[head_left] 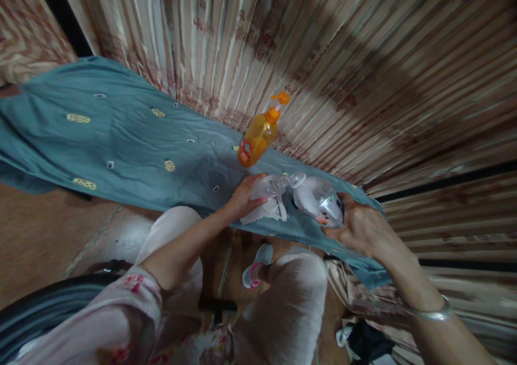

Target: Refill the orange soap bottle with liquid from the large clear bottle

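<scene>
My left hand [243, 197] is closed round a small clear plastic bottle [270, 186], which lies tilted with its neck pointing right. My right hand [359, 224] grips the base end of a larger clear bottle [317, 199] with a printed label, tipped so that its neck faces the small one. The two mouths meet or nearly meet; whether they touch I cannot tell. Under the small bottle is a crumpled white tissue or cloth [269, 210]. Behind my left hand stands an orange pump bottle [258, 136] with part of its liquid inside.
A teal cloth with pineapple prints [133, 149] covers the long narrow surface. Pleated patterned curtains [323, 74] hang right behind it, with a dark bar [448, 179] at the right. My knees are close to the front edge. A dark bundle [369, 341] lies low at the right.
</scene>
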Demonstrator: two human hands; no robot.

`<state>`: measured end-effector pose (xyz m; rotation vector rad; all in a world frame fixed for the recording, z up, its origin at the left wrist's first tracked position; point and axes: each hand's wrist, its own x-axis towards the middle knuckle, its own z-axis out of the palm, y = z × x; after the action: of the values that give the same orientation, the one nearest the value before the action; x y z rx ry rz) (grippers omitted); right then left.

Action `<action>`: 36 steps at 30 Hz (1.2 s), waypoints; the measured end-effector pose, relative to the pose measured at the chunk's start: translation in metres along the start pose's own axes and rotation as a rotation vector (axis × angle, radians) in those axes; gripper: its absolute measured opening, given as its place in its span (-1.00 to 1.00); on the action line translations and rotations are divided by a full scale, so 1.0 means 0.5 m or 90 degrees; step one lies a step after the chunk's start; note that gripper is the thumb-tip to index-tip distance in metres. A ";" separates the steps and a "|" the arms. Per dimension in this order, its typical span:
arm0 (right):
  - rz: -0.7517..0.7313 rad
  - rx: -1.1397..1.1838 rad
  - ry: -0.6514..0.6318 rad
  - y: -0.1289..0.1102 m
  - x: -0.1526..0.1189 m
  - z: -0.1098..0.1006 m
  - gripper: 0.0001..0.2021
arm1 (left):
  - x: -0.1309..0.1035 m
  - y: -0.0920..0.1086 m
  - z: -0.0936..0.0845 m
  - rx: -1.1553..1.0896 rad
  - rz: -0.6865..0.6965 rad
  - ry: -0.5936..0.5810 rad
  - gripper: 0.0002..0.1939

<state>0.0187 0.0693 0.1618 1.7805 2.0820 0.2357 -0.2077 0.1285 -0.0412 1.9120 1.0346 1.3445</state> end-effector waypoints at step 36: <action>0.050 0.211 0.060 -0.049 0.014 0.086 -0.33 | -0.001 0.004 -0.008 0.036 -0.027 0.011 -0.36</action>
<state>0.0125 0.0663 0.1125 2.0788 2.2228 -0.0074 -0.2112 0.1273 -0.0384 1.9123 1.1265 1.3238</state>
